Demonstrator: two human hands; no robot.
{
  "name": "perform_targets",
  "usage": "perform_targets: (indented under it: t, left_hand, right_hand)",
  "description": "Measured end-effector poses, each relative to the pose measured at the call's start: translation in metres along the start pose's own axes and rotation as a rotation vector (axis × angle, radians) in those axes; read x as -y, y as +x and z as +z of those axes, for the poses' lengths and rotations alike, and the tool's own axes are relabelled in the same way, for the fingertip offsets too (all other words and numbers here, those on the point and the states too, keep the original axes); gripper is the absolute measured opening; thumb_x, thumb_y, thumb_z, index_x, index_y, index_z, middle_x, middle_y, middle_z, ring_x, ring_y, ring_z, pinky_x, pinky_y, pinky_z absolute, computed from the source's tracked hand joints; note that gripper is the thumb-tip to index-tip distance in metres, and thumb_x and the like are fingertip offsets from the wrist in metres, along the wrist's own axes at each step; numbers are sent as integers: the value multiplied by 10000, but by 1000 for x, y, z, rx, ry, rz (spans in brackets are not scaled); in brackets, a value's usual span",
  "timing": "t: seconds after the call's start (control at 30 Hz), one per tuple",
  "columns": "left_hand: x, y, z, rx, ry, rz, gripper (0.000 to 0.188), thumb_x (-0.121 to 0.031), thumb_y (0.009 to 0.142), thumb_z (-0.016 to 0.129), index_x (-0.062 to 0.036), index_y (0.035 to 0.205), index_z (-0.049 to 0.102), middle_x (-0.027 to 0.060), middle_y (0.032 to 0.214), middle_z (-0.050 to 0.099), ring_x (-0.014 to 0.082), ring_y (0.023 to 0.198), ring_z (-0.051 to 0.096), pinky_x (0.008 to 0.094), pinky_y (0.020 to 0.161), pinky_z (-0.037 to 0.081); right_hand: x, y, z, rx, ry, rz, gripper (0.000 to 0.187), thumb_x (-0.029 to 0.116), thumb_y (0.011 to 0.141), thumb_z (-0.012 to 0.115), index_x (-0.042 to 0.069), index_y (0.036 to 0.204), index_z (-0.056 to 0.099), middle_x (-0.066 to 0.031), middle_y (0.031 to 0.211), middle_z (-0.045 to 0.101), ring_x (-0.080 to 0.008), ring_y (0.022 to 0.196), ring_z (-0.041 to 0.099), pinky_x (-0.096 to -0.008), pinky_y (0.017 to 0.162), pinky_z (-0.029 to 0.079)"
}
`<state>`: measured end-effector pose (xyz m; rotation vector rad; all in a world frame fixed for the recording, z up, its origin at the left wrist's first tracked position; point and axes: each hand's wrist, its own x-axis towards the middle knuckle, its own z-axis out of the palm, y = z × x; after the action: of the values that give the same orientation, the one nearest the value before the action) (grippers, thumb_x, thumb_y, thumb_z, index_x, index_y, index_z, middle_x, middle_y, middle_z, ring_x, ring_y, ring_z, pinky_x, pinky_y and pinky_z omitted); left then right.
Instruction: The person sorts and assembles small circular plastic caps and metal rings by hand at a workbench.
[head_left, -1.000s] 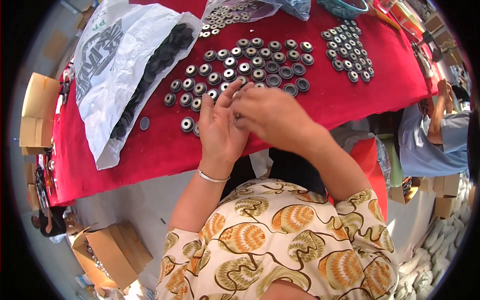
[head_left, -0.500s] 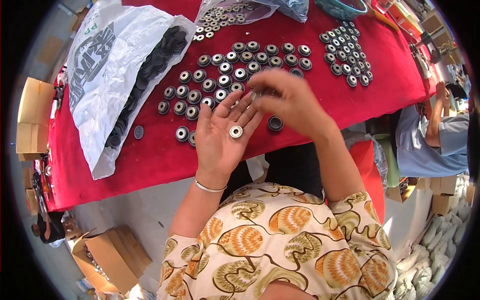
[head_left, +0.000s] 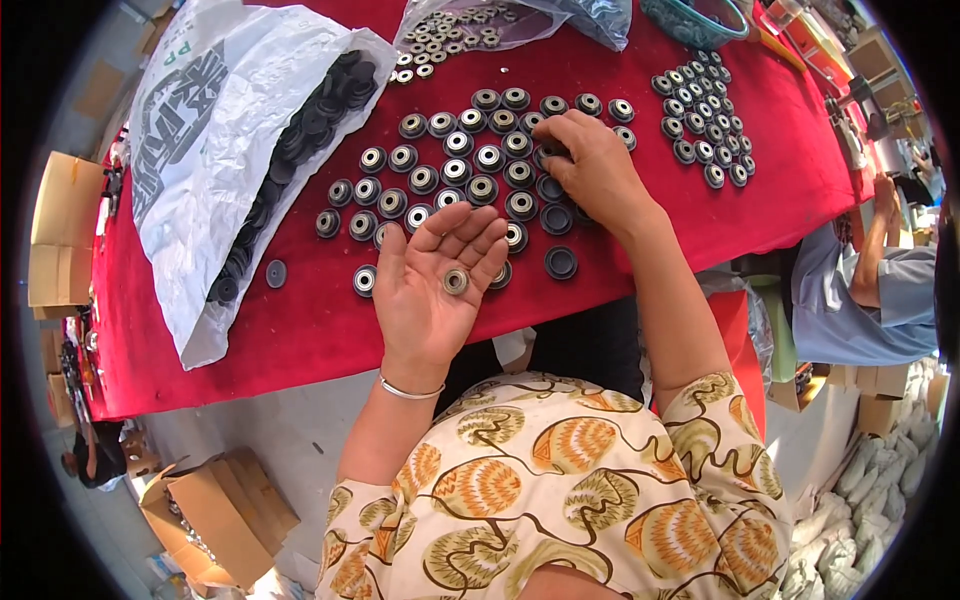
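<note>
The left hand (head_left: 425, 300) lay palm-up, fingers loosely uncurled under a metal bearing (head_left: 455, 281). At its two o'clock, the right hand (head_left: 592, 168) curled over dark round parts (head_left: 556, 218), grip unclear.

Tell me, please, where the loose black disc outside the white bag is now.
In the head view, the black disc lies on the red cloth, left of centre, between the white bag and the left hand, closer to the bag.

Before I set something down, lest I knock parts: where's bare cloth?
Red cloth is bare near its front edge between white bag and left hand, and between right forearm and rightmost ring cluster. Rings crowd the middle.
</note>
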<state>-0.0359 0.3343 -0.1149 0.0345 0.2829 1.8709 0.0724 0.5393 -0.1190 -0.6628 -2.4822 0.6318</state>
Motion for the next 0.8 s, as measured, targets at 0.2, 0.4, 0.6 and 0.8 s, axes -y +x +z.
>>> perform_targets:
  t: [0.2,0.4,0.6,0.8]
  left_hand:
    - [-2,-1,-2,-15,17,12,588,-466,987,334,52,1181,534,259,1213,547,368,1147,536,468,1000,451]
    - [-2,-1,-4,-8,9,4,587,-463,989,330,52,1185,531,257,1210,549,364,1141,542,461,994,458]
    - [-1,-1,-2,-11,21,6,584,-457,992,324,54,1187,531,257,1202,554,362,1135,546,456,990,463]
    - [-3,0,-3,5,20,11,584,-458,990,330,54,1186,532,257,1202,554,359,1126,551,454,985,467]
  right_hand:
    - [4,-6,-5,-40,-39,-8,273,26,741,620,39,1013,644,-132,970,609,-330,938,577,-420,817,472]
    - [4,-17,1,-72,-183,-126,272,-9,760,552,49,1007,650,-98,979,614,-290,929,578,-393,803,450]
    - [11,-16,4,-13,-298,-137,273,-16,742,550,58,986,649,-73,978,597,-264,969,553,-380,858,415]
    - [5,-14,-2,-56,-95,-90,323,-15,757,538,71,1052,638,-86,1040,611,-267,994,563,-386,858,419]
